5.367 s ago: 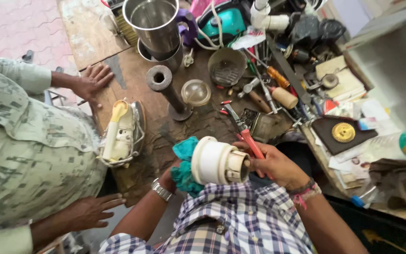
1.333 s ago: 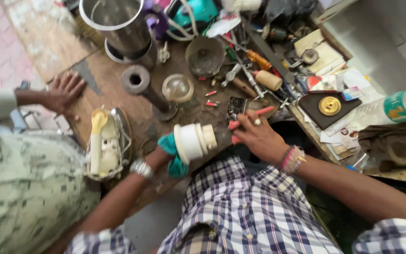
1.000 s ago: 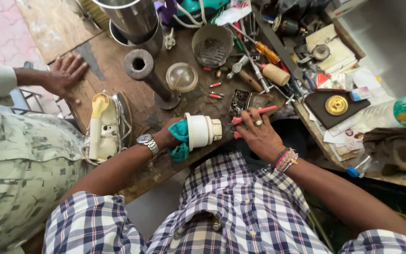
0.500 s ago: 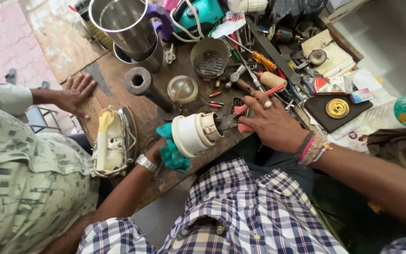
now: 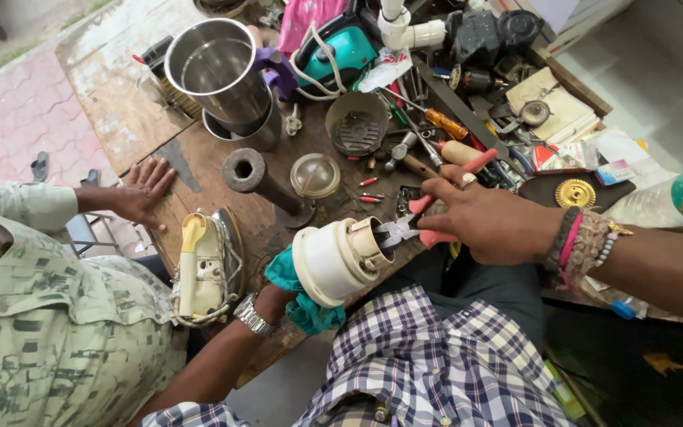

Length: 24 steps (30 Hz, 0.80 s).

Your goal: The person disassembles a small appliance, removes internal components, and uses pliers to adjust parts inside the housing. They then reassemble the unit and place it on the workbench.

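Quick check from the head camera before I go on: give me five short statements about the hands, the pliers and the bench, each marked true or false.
1. The right hand grips red-handled pliers whose tips reach into the open end of the white cylindrical part. True.
2. The left hand holds that part bare, with no cloth. False: a teal cloth sits between hand and part.
3. The steel jar lies tipped on its side. False: it stands upright, mouth up.
4. Another person's hand rests flat on the wooden bench. True.
5. The yellow and white clothes iron is in the right hand. False: it lies on the bench, untouched.
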Tool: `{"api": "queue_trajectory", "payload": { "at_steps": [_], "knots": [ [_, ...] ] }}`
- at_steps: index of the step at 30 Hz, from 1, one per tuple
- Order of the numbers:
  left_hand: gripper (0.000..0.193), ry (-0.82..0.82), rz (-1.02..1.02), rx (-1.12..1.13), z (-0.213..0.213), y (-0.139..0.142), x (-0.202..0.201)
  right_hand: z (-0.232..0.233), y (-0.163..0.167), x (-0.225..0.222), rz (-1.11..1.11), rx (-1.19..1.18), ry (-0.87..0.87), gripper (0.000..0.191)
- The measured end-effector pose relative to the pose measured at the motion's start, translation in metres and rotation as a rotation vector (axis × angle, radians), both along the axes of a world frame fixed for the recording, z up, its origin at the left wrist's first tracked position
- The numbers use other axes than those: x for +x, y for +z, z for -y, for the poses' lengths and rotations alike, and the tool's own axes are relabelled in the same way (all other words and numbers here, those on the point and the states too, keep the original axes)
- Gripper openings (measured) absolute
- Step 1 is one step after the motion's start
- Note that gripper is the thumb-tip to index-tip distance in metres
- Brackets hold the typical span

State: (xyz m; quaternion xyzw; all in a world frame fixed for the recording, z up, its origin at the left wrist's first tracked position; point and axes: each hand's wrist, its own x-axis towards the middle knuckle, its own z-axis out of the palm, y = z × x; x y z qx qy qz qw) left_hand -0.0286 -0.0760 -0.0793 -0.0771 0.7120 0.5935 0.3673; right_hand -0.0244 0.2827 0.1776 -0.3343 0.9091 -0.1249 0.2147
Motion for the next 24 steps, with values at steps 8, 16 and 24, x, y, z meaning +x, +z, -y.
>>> {"api": "queue_trajectory", "payload": {
  "at_steps": [8, 16, 24],
  "knots": [
    [0.038, 0.038, -0.036, -0.048, -0.004, -0.004, 0.001, 0.006, -0.008, -0.002, -0.24, -0.079, 0.121, 0.041],
    [0.038, 0.154, -0.014, -0.207, 0.044, -0.016, 0.027, -0.004, -0.052, 0.015, -0.494, 0.24, -0.059, 0.06],
    [0.038, 0.313, -0.013, -0.224, 0.091, -0.031, 0.066, 0.062, -0.18, 0.069, 0.02, -0.22, -0.439, 0.03]
  ]
}}
